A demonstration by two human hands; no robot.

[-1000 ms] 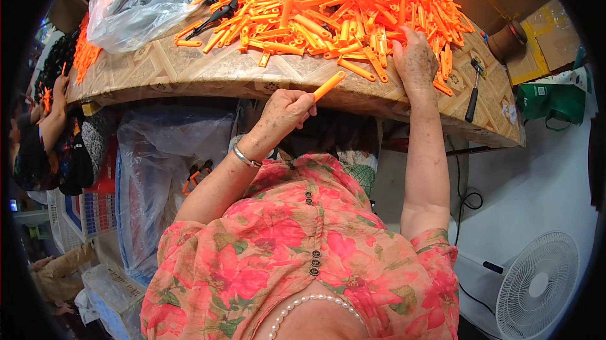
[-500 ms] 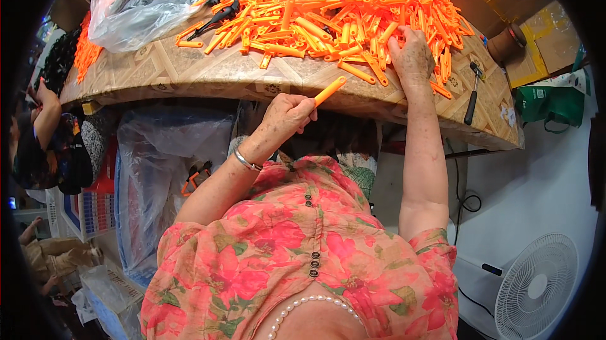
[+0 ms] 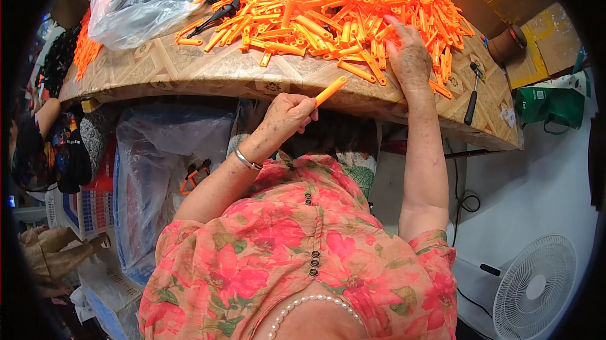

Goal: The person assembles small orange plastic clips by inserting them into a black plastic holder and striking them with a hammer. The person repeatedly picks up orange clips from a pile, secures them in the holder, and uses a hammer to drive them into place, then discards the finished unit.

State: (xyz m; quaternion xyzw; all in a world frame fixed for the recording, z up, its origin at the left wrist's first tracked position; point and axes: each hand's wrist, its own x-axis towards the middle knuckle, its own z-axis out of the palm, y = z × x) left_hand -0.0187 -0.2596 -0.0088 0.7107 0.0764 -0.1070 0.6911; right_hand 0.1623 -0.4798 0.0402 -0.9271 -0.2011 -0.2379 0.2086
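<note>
In front of the table edge, my left hand (image 3: pixel 285 116) is closed around one end of a slim orange plastic handle (image 3: pixel 331 90), whose free end has a small hole and points up to the right. My right hand (image 3: pixel 411 62) reaches over the front of a large heap of similar orange handles (image 3: pixel 303 24). Its thumb and index finger are spread apart, with no piece visible between them; the other fingers are partly hidden. A few loose handles lie at the heap's front edge near this hand.
A hammer (image 3: pixel 473 95) lies on the table (image 3: pixel 208 78) at right, near a brown spool (image 3: pixel 505 43). Clear plastic bag (image 3: pixel 148 9) and black parts (image 3: pixel 218 15) sit at the back left. A fan (image 3: pixel 536 286) stands lower right; another person's arm (image 3: pixel 47 116) shows at left.
My right hand has lifted slightly off the heap and its index finger has straightened. My left hand stays in place with its handle. At far left, the other person's arm has shifted.
</note>
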